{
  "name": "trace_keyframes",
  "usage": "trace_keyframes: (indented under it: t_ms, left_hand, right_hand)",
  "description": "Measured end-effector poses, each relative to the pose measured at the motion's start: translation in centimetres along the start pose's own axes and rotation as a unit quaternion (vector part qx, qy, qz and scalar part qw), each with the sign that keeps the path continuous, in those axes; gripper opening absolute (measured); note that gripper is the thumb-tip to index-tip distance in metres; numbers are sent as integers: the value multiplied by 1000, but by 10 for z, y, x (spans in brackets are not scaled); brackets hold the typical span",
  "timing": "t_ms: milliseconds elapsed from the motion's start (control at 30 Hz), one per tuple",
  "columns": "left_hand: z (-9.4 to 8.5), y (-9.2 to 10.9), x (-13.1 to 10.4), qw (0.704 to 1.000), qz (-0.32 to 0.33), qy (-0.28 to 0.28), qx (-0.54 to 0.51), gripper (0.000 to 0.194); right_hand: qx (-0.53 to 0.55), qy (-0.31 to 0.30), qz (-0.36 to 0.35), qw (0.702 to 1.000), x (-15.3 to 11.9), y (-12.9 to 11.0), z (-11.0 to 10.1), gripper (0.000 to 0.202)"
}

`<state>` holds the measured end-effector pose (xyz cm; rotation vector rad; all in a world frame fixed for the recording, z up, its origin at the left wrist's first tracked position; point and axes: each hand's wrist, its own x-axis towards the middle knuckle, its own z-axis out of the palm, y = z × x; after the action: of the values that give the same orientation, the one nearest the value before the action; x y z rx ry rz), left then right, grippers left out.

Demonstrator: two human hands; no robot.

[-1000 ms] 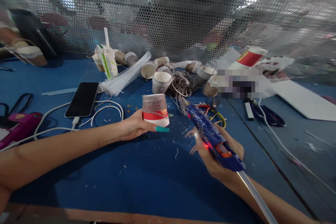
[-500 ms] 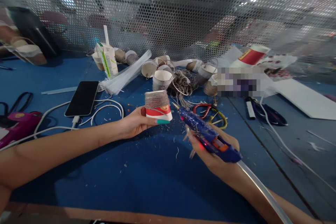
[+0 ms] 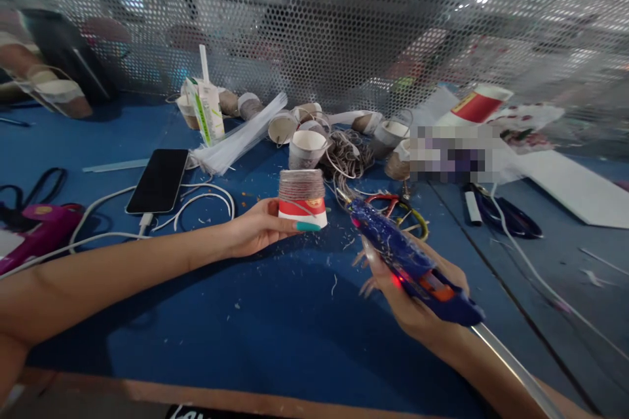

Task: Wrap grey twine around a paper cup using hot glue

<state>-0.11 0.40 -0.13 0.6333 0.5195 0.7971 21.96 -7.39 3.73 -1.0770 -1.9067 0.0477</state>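
A red and white paper cup (image 3: 302, 208) is upside down in my left hand (image 3: 263, 228), gripped between thumb and fingers. Grey-brown yarn (image 3: 301, 184) is wound round its upper half, and a loose strand slants across the red band. My right hand (image 3: 417, 304) is closed round a blue hot glue gun (image 3: 403, 249) with a red light on its side. A clear glue stick (image 3: 514, 366) sticks out of the gun's back end. The nozzle points at the cup from the right, a short gap away.
Behind the cup lie several yarn-wrapped cups (image 3: 307, 147) and a tangle of yarn (image 3: 351, 154). Scissors (image 3: 400, 206) rest beyond the glue gun. At left are a phone (image 3: 158, 181) on a white cable, a drink carton (image 3: 209, 111) and a magenta glue gun (image 3: 42, 226). Perforated metal mesh (image 3: 314, 19) stands behind.
The glue gun in my right hand has drawn back a little to the right and down, away from the cup. My left hand keeps its hold on the cup. The view has shifted slightly.
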Motion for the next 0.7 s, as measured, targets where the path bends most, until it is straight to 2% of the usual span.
trace_keyframes:
  t_ms: [133, 400, 700]
  left_hand:
    - [-1, 0, 0, 1000, 6, -6, 1, 52]
    - [2, -1, 1, 1000, 2, -11, 21, 48]
    - [3, -3, 0, 997, 21, -42, 59, 48]
  right_hand:
    - [-6, -60, -32, 998, 3, 0, -5, 8]
    - [26, -105, -53, 993, 6, -1, -3, 8]
    - [35, -133, -8, 990, 0, 0, -2, 16]
